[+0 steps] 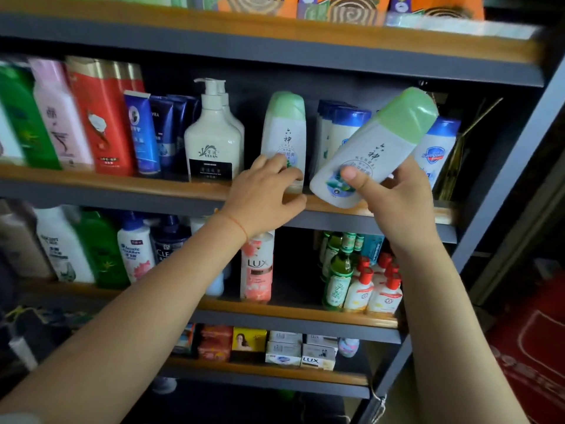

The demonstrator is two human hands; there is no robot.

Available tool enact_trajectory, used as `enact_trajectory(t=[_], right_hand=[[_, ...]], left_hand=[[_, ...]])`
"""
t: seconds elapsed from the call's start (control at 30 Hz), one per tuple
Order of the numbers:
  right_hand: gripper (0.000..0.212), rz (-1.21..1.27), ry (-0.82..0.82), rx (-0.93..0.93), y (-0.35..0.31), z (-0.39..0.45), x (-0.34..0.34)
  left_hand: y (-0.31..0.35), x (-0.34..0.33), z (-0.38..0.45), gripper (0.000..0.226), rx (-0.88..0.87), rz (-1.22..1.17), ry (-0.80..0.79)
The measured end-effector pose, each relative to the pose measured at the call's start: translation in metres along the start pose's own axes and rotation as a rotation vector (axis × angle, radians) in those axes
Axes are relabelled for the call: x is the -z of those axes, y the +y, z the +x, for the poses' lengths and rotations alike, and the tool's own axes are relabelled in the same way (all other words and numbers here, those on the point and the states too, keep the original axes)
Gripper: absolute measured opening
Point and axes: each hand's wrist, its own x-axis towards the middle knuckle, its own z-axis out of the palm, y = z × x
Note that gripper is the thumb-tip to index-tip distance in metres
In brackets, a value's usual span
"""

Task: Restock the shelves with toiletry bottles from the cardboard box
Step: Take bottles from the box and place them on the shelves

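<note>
My right hand [394, 194] grips a white bottle with a pale green cap [376, 148], tilted to the right in front of the middle shelf [122, 182]. A matching green-capped bottle [284, 130] stands upright on that shelf. My left hand [266, 191] rests on its lower front, fingers wrapped around its base. The cardboard box is out of view.
On the middle shelf stand white pump bottles [214, 139], blue tubes [143, 133], red bottles [101, 114] and blue-capped white bottles [342, 130]. The shelf below holds a pink LUX bottle [256, 267] and small green and red-capped bottles [360, 280]. Soap boxes [299, 353] fill the lowest shelf.
</note>
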Motion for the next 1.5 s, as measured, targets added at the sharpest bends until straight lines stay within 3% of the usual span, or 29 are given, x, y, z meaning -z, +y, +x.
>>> enact_trajectory(t=[0.33, 0.43, 0.57, 0.63, 0.8, 0.97, 1.1, 1.23, 1.37, 1.43, 1.5], right_hand=[[0.034, -0.203, -0.053, 0.113, -0.004, 0.029, -0.030], [0.035, -0.249, -0.084, 0.103, 0.003, 0.038, -0.043], [0.043, -0.394, -0.163, 0.080, 0.014, 0.052, -0.066], [0.048, -0.435, -0.216, 0.052, 0.019, 0.057, -0.077], [0.055, -0.538, -0.182, -0.007, 0.028, 0.063, -0.089], [0.061, -0.639, -0.105, -0.035, 0.030, 0.064, -0.095], [0.062, -0.727, -0.054, -0.035, 0.028, 0.060, -0.100], [0.055, -0.768, -0.004, -0.072, 0.026, 0.054, -0.104], [0.069, -0.792, 0.080, -0.071, 0.025, 0.041, -0.106], [0.068, -0.834, 0.222, 0.025, 0.024, 0.027, -0.111], [0.051, -0.778, 0.412, 0.178, 0.025, 0.006, -0.125]], left_hand=[[-0.012, 0.000, 0.002, 0.057, 0.001, 0.008, -0.018], [-0.017, 0.006, -0.013, 0.052, -0.021, -0.113, 0.162], [-0.022, 0.009, -0.044, 0.021, 0.033, -0.196, 0.456], [-0.025, 0.003, -0.064, 0.009, 0.093, -0.242, 0.509], [-0.040, -0.032, -0.105, 0.031, 0.253, -0.333, 0.338], [-0.047, -0.065, -0.129, 0.013, 0.410, -0.473, 0.049], [-0.050, -0.085, -0.137, 0.017, 0.430, -0.516, -0.131], [-0.056, -0.095, -0.137, 0.014, 0.424, -0.576, -0.102], [-0.060, -0.097, -0.132, 0.021, 0.376, -0.633, -0.049], [-0.062, -0.100, -0.130, 0.027, 0.358, -0.648, 0.002], [-0.061, -0.101, -0.126, 0.027, 0.338, -0.686, 0.131]])
